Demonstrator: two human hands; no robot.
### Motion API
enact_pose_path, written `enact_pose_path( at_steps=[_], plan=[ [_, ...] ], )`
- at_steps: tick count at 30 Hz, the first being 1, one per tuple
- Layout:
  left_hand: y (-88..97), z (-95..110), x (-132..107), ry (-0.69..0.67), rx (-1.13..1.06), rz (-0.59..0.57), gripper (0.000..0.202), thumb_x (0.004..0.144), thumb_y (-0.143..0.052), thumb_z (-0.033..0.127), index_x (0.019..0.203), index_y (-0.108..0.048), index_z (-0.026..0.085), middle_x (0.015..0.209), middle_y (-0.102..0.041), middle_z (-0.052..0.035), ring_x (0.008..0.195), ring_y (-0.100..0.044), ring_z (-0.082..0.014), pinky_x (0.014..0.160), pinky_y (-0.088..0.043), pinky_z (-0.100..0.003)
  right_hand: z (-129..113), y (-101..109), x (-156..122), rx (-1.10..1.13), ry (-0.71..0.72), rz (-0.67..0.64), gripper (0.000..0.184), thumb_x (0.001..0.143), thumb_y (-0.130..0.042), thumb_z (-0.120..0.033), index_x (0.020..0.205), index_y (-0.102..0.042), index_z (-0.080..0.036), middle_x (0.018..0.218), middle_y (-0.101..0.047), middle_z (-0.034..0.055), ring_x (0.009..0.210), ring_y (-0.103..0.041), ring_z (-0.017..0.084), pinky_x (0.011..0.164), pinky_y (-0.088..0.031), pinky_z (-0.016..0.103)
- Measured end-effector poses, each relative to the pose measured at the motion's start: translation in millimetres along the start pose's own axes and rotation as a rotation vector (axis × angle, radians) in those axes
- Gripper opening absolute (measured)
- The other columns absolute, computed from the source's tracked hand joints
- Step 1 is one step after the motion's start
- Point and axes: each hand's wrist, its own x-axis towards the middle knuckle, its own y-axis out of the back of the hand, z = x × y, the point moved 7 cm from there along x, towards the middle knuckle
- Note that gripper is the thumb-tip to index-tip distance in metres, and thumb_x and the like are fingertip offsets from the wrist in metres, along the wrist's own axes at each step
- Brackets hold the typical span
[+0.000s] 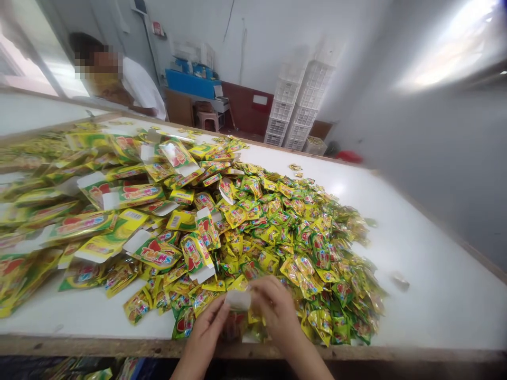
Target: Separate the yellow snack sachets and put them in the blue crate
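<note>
Near the table's front edge, a small carton with a white flap (238, 300) is between my two hands. My left hand (212, 321) pinches its left side with thumb and fingers. On the other side, my right hand (277, 306) has its fingers curled against the flap's right edge, slightly blurred. Most of the carton's printed body is hidden. Around the hands lies a heap of small yellow-green candy sachets (273, 221) with a watermelon print. Left of it are piled printed cartons (156, 252), several with white end flaps standing out.
The white table (428, 274) has a wooden rim (376, 354) along its front. A co-worker in white (142, 84) sits beyond the far left edge. Stacked white crates (304, 100), a blue cabinet (192, 83) and a stool (208, 117) stand behind.
</note>
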Motion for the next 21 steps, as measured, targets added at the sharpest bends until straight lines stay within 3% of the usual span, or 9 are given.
enact_pose_path(
  at_steps=[3,6,9,13,17,21],
  plan=[
    [-3.1,4.8,-7.4,0.121,-0.145,-0.099,0.033,0.087,-0.058,0.038,0.114,-0.068,0.021,0.123,-0.067,-0.006,0.126,-0.051,-0.0262,0.115,-0.028,-0.045,28.9,-19.7,-13.6,0.364,-0.317,-0.044,0.018,0.083,-0.062,-0.031,0.098,-0.067,-0.022,0.077,-0.063,0.0003,0.053,-0.052,0.012,0.048,-0.042,0.022],
    [-15.5,13.7,-13.2,0.221,-0.295,-0.274,0.033,0.079,-0.061,0.02,0.112,-0.069,0.02,0.113,-0.072,-0.0073,0.113,-0.061,-0.0263,0.103,-0.043,-0.042,41.2,-47.2,-23.2,0.547,-0.494,-0.135,0.009,0.075,-0.066,-0.025,0.082,-0.065,-0.019,0.058,-0.054,-0.0055,0.043,-0.04,0.008,0.042,-0.032,0.018],
    [-15.5,17.6,-10.5,0.232,-0.306,-0.217,0.03,0.073,-0.058,0.012,0.1,-0.07,0.019,0.099,-0.074,-0.0064,0.097,-0.068,-0.0249,0.087,-0.052,-0.038,31.9,-40.0,-14.9,0.39,-0.338,0.017,0.003,0.069,-0.067,-0.016,0.071,-0.069,-0.017,0.063,-0.059,-0.0022,0.056,-0.05,0.011,0.053,-0.04,0.021],
    [1.5,14.9,-2.6,0.082,-0.092,0.009,0.025,0.082,-0.064,0.032,0.104,-0.07,0.022,0.11,-0.073,-0.0059,0.106,-0.065,-0.0242,0.098,-0.047,-0.038,12.5,-24.1,-3.0,0.27,-0.102,0.084,0.017,0.082,-0.064,-0.027,0.091,-0.078,-0.023,0.083,-0.071,0.0051,0.081,-0.061,0.019,0.076,-0.048,0.03],
    [14.5,7.6,1.4,-0.024,0.146,0.088,0.033,0.078,-0.069,0.043,0.105,-0.073,0.024,0.115,-0.073,-0.0047,0.116,-0.061,-0.0262,0.104,-0.045,-0.038,20.6,-22.5,0.3,0.301,-0.148,0.076,0.013,0.079,-0.072,-0.033,0.087,-0.079,-0.025,0.078,-0.072,0.0032,0.075,-0.063,0.018,0.072,-0.049,0.029],
    [15.0,12.7,5.5,-0.127,0.216,0.077,0.036,0.082,-0.066,0.041,0.113,-0.069,0.026,0.116,-0.073,-0.0034,0.11,-0.065,-0.0246,0.095,-0.053,-0.034,34.7,-25.7,-1.7,0.3,-0.243,0.145,0.015,0.071,-0.078,-0.033,0.08,-0.077,-0.021,0.069,-0.068,0.0005,0.058,-0.058,0.014,0.056,-0.046,0.024]
  ],
)
